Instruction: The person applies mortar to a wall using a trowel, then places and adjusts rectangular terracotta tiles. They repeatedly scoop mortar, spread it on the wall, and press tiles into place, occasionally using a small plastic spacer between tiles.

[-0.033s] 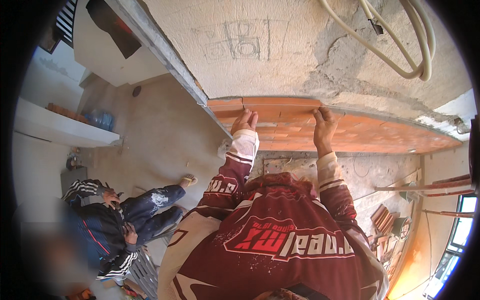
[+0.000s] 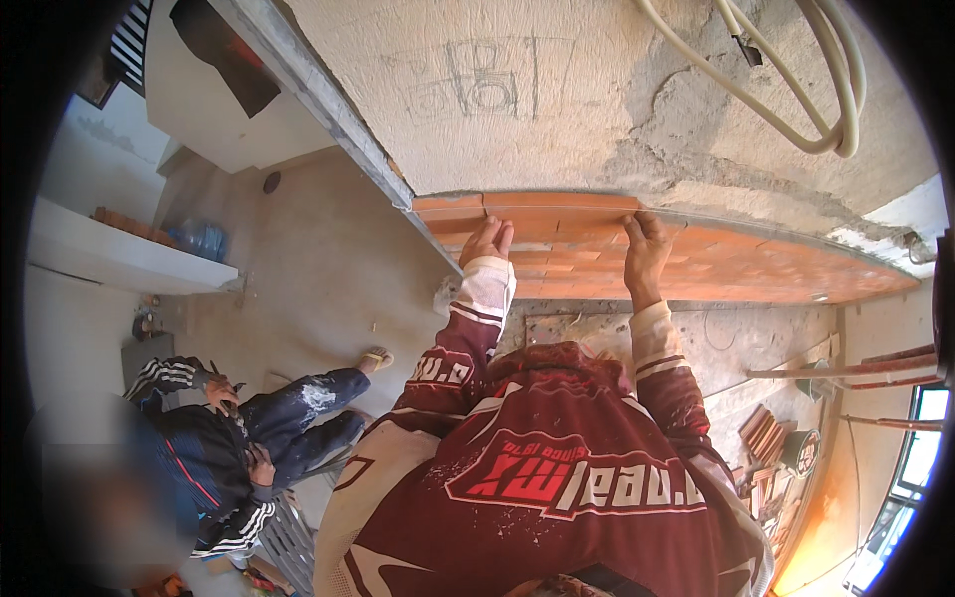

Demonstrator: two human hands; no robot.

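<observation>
Both my hands grip one thin orange brick tile [image 2: 560, 209] in the top row of the brick facing [image 2: 731, 264] on the wall. At the tile's left end is my left hand [image 2: 487, 242], its fingers closed on the lower edge. My right hand [image 2: 649, 249] pinches the right end, thumb and fingers bent around the corner. A thin white string [image 2: 443, 209] runs along the upper edge of this row. Left of the held tile, a shorter tile [image 2: 446, 209] ends at the wall's corner. The back of the held tile is hidden.
Rough plaster wall [image 2: 438, 149] with pencil marks rises above the bricks. A looped cream cable [image 2: 846, 109] hangs at the upper right. Stacked tiles [image 2: 762, 435] and a bucket [image 2: 799, 454] stand at right. Another person [image 2: 224, 448] sits at lower left, holding something dark.
</observation>
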